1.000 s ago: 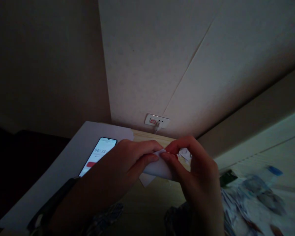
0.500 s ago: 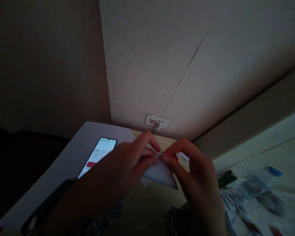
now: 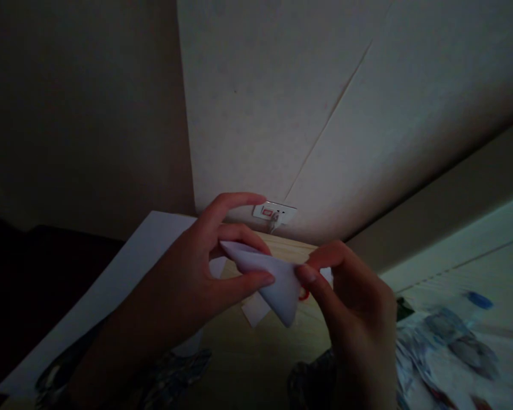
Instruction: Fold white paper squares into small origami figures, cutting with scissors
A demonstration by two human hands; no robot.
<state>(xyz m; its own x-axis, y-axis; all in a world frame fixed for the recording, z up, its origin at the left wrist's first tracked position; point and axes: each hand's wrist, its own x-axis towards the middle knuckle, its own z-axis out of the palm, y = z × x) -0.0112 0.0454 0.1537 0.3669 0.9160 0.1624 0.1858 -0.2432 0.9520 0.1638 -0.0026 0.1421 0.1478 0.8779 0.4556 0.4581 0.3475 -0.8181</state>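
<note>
Two bare hands hold one folded white paper (image 3: 283, 289) between them, in the lower middle of the frame, above a pale wooden worktop (image 3: 239, 353). The paper slants, with one pointed end up at the left and a lower corner pointing down at the right. The left hand (image 3: 186, 276) has its thumb on the near face and other fingers behind the top edge, loosely closed on the paper, while the index finger is lifted clear of it. The right hand (image 3: 361, 304) pinches the paper's right end, thumb and index finger nearly together.

Below the paper, a small white piece (image 3: 255, 311) lies on the worktop. Just right of the paper shows part of a red ring (image 3: 304, 294); what it belongs to is hidden. A large white sheet (image 3: 123, 279) spreads across the lower left, partly covered by the left arm. At the centre, low on the wall (image 3: 256, 114), is a socket plate (image 3: 287, 213) with a plug (image 3: 274, 221) in it. A blue cap (image 3: 480, 300) and crumpled plastic (image 3: 444, 336) sit dimly at lower right
</note>
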